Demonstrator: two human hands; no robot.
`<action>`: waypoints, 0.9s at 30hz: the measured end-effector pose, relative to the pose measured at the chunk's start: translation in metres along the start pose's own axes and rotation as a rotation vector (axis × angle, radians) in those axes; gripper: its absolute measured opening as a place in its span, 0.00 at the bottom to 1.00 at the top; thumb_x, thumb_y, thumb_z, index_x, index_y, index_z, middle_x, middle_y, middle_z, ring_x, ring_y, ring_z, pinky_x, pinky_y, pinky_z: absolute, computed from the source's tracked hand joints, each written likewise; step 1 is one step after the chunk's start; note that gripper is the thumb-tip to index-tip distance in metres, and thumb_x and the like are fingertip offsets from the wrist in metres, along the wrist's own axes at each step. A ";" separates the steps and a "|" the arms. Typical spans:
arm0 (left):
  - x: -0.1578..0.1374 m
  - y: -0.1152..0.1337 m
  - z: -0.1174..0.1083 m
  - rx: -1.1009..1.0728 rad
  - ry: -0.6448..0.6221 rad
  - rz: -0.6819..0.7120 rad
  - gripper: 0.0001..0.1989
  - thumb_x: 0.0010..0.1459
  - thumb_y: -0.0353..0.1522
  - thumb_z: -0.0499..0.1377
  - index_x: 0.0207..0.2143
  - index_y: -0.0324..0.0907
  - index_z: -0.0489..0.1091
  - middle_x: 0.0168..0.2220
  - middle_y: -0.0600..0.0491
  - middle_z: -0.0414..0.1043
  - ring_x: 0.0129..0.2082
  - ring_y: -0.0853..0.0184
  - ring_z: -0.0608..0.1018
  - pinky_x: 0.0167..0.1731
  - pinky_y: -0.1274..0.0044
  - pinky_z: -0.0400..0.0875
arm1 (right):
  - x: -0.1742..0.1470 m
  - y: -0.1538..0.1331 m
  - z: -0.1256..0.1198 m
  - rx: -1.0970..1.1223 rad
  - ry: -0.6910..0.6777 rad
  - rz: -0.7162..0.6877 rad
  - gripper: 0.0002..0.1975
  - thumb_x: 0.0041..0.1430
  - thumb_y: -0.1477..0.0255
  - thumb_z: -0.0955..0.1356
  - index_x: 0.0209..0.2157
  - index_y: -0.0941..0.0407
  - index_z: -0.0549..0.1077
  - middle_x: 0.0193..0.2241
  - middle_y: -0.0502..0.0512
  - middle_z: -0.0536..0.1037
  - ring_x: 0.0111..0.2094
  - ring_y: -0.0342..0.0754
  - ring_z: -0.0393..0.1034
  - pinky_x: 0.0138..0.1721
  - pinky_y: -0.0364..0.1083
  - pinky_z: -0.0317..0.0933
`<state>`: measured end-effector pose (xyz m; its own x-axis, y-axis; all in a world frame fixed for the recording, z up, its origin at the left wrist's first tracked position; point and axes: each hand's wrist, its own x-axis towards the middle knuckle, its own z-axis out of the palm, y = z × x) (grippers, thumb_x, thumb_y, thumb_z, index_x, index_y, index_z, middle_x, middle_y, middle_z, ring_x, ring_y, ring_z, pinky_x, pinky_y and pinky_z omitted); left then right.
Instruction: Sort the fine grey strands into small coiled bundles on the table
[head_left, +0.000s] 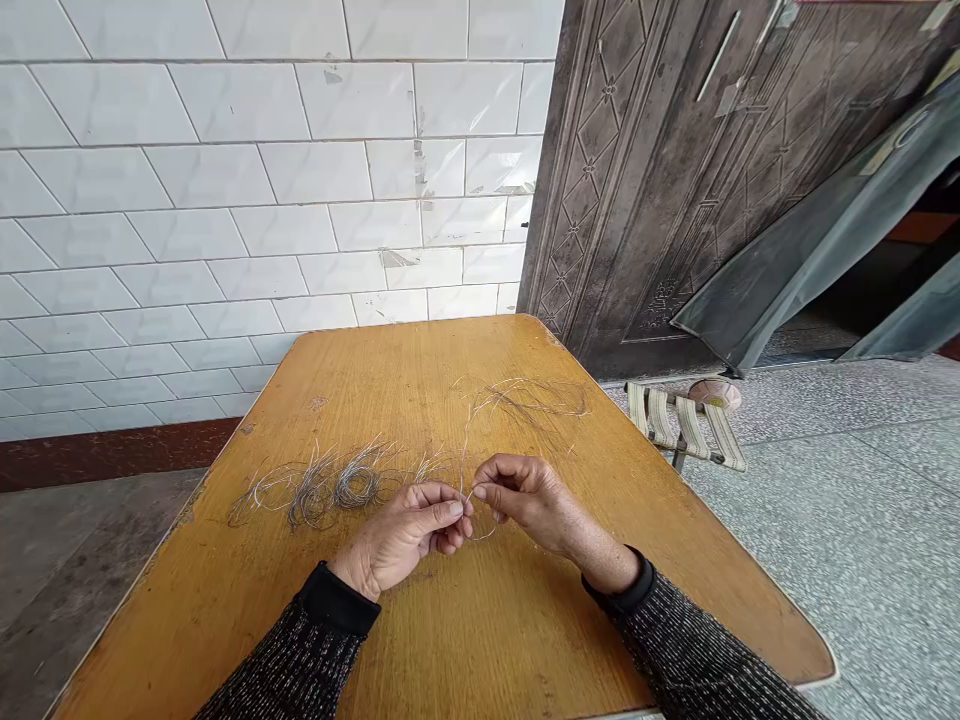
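Over the middle of the wooden table, my left hand (420,525) pinches a thin wire (465,440) between thumb and forefinger. My right hand (529,500) is closed close beside it, its thumb and forefinger pinching the same wire. The wire rises above the fingers, and a loop of it hangs below them. Left of my hands lie several coiled bundles of thin grey wire (356,482). Farther back on the right is a loose, tangled spread of wire (532,398). The wire's exact path between my fingertips is too fine to make out.
The yellow-brown table (495,640) stands by a white tiled wall (247,160). A dark patterned metal door (637,180) and a hanging grey curtain (810,240) are at the right. A folding stool with striped straps (686,425) stands on the floor by the table's right edge.
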<state>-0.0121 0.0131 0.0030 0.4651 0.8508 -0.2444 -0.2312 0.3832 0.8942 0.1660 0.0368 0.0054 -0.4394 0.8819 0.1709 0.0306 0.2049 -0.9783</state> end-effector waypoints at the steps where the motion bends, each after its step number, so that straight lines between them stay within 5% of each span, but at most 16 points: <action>1: 0.000 0.000 0.000 0.024 0.004 0.005 0.09 0.46 0.34 0.64 0.27 0.37 0.72 0.24 0.53 0.71 0.22 0.75 0.69 0.25 0.81 0.60 | -0.001 -0.001 0.000 -0.015 -0.004 -0.007 0.10 0.51 0.65 0.66 0.25 0.57 0.68 0.19 0.46 0.67 0.18 0.37 0.58 0.20 0.39 0.56; 13: -0.002 0.005 0.012 0.352 0.168 0.185 0.03 0.45 0.30 0.57 0.23 0.39 0.69 0.18 0.57 0.69 0.21 0.72 0.69 0.25 0.78 0.59 | -0.006 -0.006 0.006 -0.421 0.104 -0.166 0.07 0.52 0.74 0.64 0.22 0.58 0.67 0.17 0.46 0.65 0.20 0.38 0.57 0.22 0.39 0.52; 27: -0.002 0.003 0.016 0.520 0.175 0.126 0.04 0.44 0.25 0.54 0.20 0.40 0.66 0.17 0.57 0.69 0.19 0.72 0.69 0.23 0.78 0.61 | -0.007 -0.008 0.008 -0.557 0.059 -0.278 0.07 0.52 0.79 0.63 0.22 0.57 0.66 0.21 0.50 0.70 0.23 0.40 0.63 0.26 0.40 0.54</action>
<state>-0.0002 0.0071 0.0124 0.3021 0.9426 -0.1424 0.1963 0.0847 0.9769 0.1619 0.0256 0.0112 -0.4484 0.7824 0.4323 0.3931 0.6069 -0.6908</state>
